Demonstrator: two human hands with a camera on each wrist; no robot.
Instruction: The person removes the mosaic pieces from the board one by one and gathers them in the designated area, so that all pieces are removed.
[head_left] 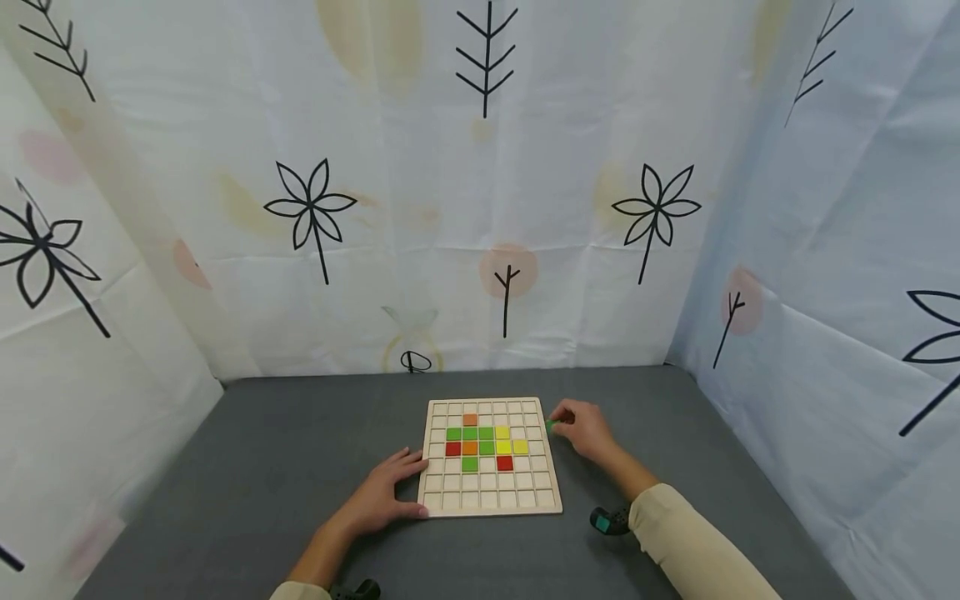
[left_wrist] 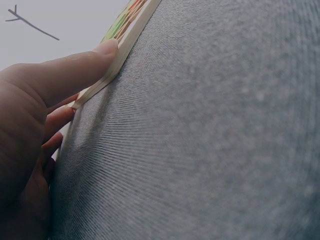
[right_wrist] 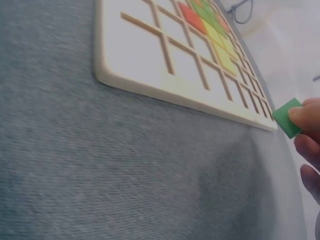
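A pale wooden grid board (head_left: pixel 551 505) lies flat on the table, with green, yellow, orange and red square tiles in some of its recesses. My left hand (head_left: pixel 386 493) lies along the board's left side, thumb and fingers spread apart. In the left wrist view, the thumb (left_wrist: pixel 82 72) rests against the board's edge, and its fingertips touch near the corner. Just off the right edge, my right hand (head_left: pixel 588 429) pinches a small green tile (right_wrist: pixel 286 119) between thumb and fingers. That tile overlaps the board's far corner in the right wrist view.
A dark grey cloth (head_left: pixel 300 450) covers the table around the board. White patterned curtains (head_left: pixel 555 200) enclose the back and both sides. A dark wrist device (head_left: pixel 609 522) sits by the right sleeve (head_left: pixel 690 542).
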